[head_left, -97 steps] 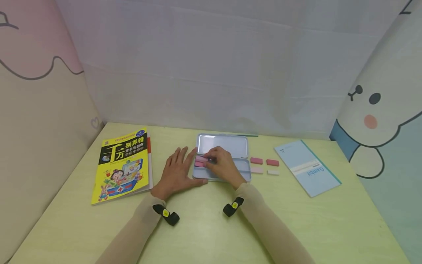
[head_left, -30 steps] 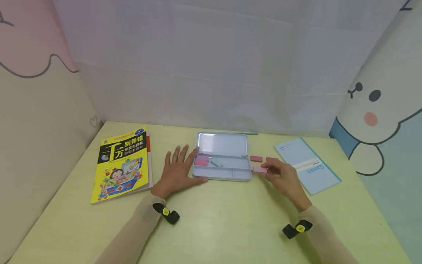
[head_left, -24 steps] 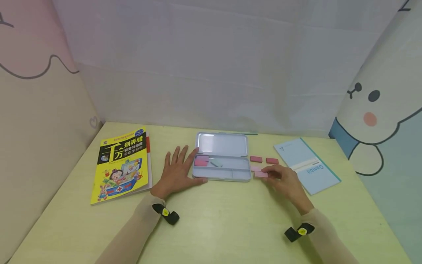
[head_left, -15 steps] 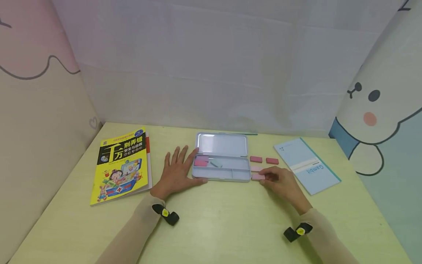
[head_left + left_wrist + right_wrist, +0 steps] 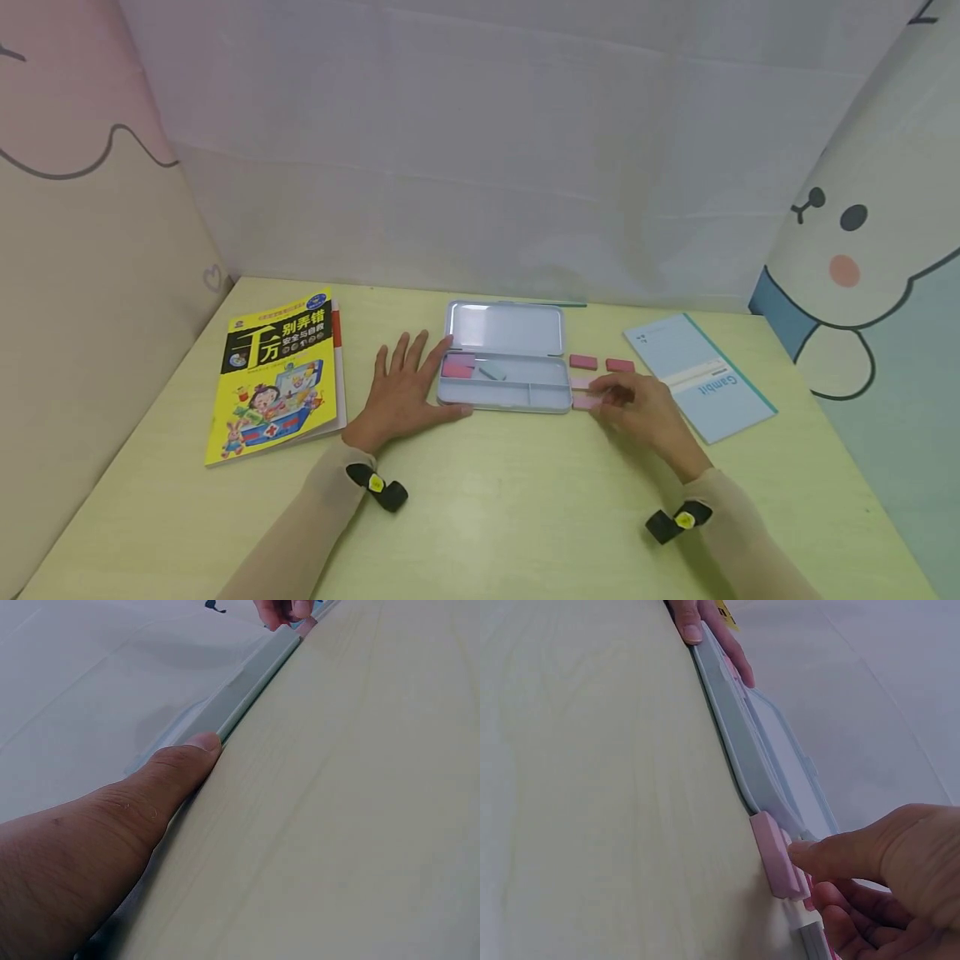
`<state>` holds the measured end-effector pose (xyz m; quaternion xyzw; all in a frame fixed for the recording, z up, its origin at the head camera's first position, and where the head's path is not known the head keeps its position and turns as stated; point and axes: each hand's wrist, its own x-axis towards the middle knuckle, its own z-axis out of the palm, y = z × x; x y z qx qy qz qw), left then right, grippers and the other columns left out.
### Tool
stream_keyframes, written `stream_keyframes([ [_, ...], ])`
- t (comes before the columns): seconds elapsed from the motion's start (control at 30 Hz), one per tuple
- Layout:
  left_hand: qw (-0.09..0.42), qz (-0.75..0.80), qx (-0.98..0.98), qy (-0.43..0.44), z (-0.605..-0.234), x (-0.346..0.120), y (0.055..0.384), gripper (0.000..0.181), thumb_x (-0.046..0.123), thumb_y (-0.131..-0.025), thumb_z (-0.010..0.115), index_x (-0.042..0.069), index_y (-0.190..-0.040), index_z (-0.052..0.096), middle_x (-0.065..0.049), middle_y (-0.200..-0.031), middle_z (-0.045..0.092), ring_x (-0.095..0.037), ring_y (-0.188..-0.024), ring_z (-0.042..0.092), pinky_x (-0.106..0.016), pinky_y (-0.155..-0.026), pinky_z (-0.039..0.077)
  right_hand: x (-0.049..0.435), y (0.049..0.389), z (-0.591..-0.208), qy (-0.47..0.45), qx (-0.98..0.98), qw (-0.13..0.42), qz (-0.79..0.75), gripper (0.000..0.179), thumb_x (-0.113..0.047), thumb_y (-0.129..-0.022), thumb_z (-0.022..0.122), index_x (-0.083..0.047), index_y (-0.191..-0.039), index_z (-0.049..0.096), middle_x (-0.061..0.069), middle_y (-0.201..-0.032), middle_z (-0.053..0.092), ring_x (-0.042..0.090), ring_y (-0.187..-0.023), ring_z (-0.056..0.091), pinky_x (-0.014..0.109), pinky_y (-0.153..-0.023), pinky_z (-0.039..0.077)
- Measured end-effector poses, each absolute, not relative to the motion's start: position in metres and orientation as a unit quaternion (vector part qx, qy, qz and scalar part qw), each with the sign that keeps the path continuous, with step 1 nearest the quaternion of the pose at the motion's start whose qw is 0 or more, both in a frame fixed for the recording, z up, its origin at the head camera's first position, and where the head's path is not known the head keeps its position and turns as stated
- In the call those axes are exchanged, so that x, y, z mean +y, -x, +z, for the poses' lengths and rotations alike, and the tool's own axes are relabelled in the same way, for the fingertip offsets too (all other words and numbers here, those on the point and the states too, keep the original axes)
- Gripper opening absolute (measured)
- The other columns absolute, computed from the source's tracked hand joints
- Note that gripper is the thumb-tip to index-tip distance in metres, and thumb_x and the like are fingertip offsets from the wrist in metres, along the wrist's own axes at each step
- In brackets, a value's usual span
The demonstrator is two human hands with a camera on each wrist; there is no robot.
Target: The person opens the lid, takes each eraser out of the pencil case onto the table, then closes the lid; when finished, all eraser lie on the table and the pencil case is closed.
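Note:
A pale blue pencil case (image 5: 483, 394) lies with its lid (image 5: 506, 327) raised back. My left hand (image 5: 405, 396) spreads flat at its left end, thumb along the front edge. Inside are a bright pink eraser (image 5: 456, 372), a lilac one (image 5: 460, 360) and a slim pale green piece (image 5: 492, 372). Right of the case, my right hand (image 5: 637, 406) has bent fingers and thumb at a pink eraser (image 5: 775, 855) and a pale pink eraser (image 5: 580, 382) behind it. The index fingertip is hidden in the right wrist view; I cannot tell whether it pinches either.
Two dark pink erasers (image 5: 582, 362) lie in a row farther back. A white block (image 5: 815, 941) sits under my right hand. A yellow book (image 5: 277, 383) lies at the left, a light blue notebook (image 5: 701, 377) at the right. A thin green stick (image 5: 562, 305) is behind the lid.
My right hand has left the case and set the pink eraser down in front of the pale pink one. Its fingers have since shifted slightly away from me. My left hand stays put.

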<state>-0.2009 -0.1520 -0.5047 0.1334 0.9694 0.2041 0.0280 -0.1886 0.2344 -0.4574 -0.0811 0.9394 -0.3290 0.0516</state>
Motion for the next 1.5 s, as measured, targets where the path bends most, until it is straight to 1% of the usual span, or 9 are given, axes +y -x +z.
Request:
stream_keyframes([
  [0.23, 0.029, 0.209, 0.968, -0.134, -0.505, -0.152, 0.201, 0.116, 0.083, -0.081, 0.068, 0.037, -0.173, 0.015, -0.014, -0.183, 0.01, -0.044, -0.17, 0.001, -0.074, -0.133, -0.002, 0.226, 0.195, -0.446, 0.091, 0.934, 0.039, -0.344, 0.03, -0.02, -0.098, 0.078, -0.009, -0.126, 0.076, 0.012, -0.117, 0.077, 0.024, -0.101, 0.067, 0.026, -0.082, 0.053],
  [0.33, 0.031, 0.211, 0.968, -0.134, -0.506, -0.152, 0.201, 0.116, 0.084, -0.082, 0.067, 0.037, -0.173, 0.015, -0.013, -0.183, 0.01, -0.043, -0.17, 0.001, -0.073, -0.133, -0.002, 0.221, 0.199, -0.444, 0.105, 0.928, 0.026, -0.358, 0.032, -0.02, -0.099, 0.077, -0.008, -0.128, 0.076, 0.012, -0.117, 0.079, 0.023, -0.1, 0.07, 0.023, -0.08, 0.054],
  [0.5, 0.028, 0.211, 0.968, -0.131, -0.505, -0.152, 0.2, 0.117, 0.084, -0.081, 0.068, 0.037, -0.173, 0.014, -0.012, -0.183, 0.01, -0.043, -0.17, 0.0, -0.072, -0.134, -0.003, 0.202, 0.208, -0.445, 0.142, 0.912, -0.016, -0.384, 0.028, -0.014, -0.097, 0.079, -0.002, -0.122, 0.077, 0.015, -0.109, 0.08, 0.023, -0.093, 0.073, 0.021, -0.08, 0.058],
  [0.6, 0.025, 0.209, 0.969, -0.131, -0.505, -0.153, 0.2, 0.116, 0.084, -0.081, 0.068, 0.037, -0.173, 0.015, -0.013, -0.183, 0.01, -0.043, -0.17, 0.001, -0.073, -0.134, -0.002, 0.188, 0.211, -0.445, 0.142, 0.908, -0.012, -0.393, 0.028, -0.015, -0.098, 0.078, -0.002, -0.123, 0.077, 0.015, -0.11, 0.08, 0.025, -0.095, 0.074, 0.026, -0.083, 0.059],
  [0.8, 0.025, 0.214, 0.967, -0.134, -0.504, -0.152, 0.2, 0.115, 0.082, -0.082, 0.069, 0.036, -0.173, 0.015, -0.013, -0.183, 0.01, -0.044, -0.17, 0.001, -0.074, -0.133, -0.002, 0.157, 0.213, -0.447, 0.149, 0.905, 0.001, -0.399, 0.032, -0.017, -0.098, 0.077, -0.004, -0.127, 0.076, 0.015, -0.119, 0.08, 0.03, -0.104, 0.074, 0.044, -0.092, 0.062],
  [0.9, 0.025, 0.215, 0.967, -0.135, -0.503, -0.152, 0.2, 0.114, 0.081, -0.083, 0.07, 0.036, -0.173, 0.016, -0.014, -0.183, 0.011, -0.044, -0.17, 0.001, -0.074, -0.133, -0.001, 0.143, 0.215, -0.447, 0.155, 0.902, 0.004, -0.403, 0.033, -0.018, -0.098, 0.076, -0.005, -0.129, 0.076, 0.014, -0.12, 0.079, 0.031, -0.105, 0.073, 0.049, -0.095, 0.062],
  [1.03, 0.026, 0.211, 0.968, -0.134, -0.502, -0.152, 0.199, 0.114, 0.081, -0.083, 0.069, 0.036, -0.173, 0.017, -0.014, -0.183, 0.011, -0.044, -0.17, 0.001, -0.074, -0.133, -0.001, 0.128, 0.219, -0.449, 0.167, 0.899, 0.003, -0.404, 0.034, -0.017, -0.098, 0.076, -0.006, -0.129, 0.076, 0.014, -0.119, 0.079, 0.029, -0.104, 0.074, 0.048, -0.095, 0.062],
  [1.2, 0.021, 0.213, 0.967, -0.136, -0.501, -0.152, 0.199, 0.114, 0.082, -0.082, 0.07, 0.035, -0.173, 0.019, -0.015, -0.183, 0.012, -0.046, -0.17, 0.003, -0.075, -0.133, 0.0, 0.112, 0.225, -0.451, 0.181, 0.904, -0.001, -0.389, 0.031, -0.019, -0.097, 0.078, -0.005, -0.124, 0.078, 0.013, -0.116, 0.08, 0.027, -0.101, 0.074, 0.045, -0.093, 0.062],
  [1.5, 0.021, 0.224, 0.966, -0.127, -0.504, -0.152, 0.2, 0.111, 0.083, -0.08, 0.071, 0.036, -0.17, 0.025, -0.012, -0.183, 0.014, -0.042, -0.17, 0.003, -0.072, -0.134, -0.001, 0.089, 0.232, -0.453, 0.149, 0.93, 0.026, -0.335, 0.028, -0.024, -0.096, 0.081, -0.007, -0.118, 0.082, 0.01, -0.113, 0.082, 0.025, -0.105, 0.074, 0.045, -0.097, 0.061],
])
